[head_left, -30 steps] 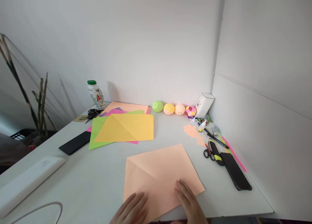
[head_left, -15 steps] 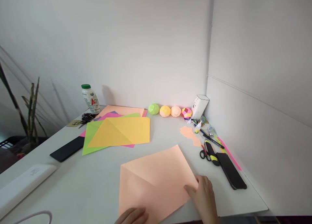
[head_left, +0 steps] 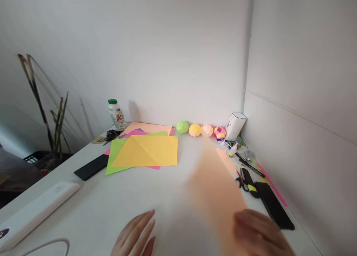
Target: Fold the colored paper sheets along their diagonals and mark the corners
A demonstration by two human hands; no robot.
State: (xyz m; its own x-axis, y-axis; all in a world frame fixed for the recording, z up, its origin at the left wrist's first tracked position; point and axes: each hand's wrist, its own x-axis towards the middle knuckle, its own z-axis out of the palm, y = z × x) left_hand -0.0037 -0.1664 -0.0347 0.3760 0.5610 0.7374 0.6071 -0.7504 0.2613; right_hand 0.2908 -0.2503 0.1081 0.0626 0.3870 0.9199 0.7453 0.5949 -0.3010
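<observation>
A peach sheet of paper [head_left: 214, 189], smeared by motion, stands raised above the right front of the table. My right hand [head_left: 256, 230], blurred too, grips the sheet at its lower right edge. My left hand [head_left: 135, 233] hovers at the front of the table with fingers apart and nothing in them, away from the paper. Farther back lies a creased yellow sheet [head_left: 150, 151] on top of a green sheet [head_left: 111, 163], with pink and peach sheets showing beneath and behind.
Several faceted paper balls, one green [head_left: 182, 127], line the back wall beside a white box [head_left: 235, 126]. Scissors [head_left: 242, 181], a utility knife [head_left: 250, 181], a glue bottle [head_left: 233, 150] and a black phone [head_left: 275, 206] lie right. Left are a white bottle [head_left: 117, 114] and a power strip [head_left: 39, 211].
The peach sheet has been lifted and swung right by my right hand. My left hand has let go of it, and its fingers have spread. The view has shifted slightly left.
</observation>
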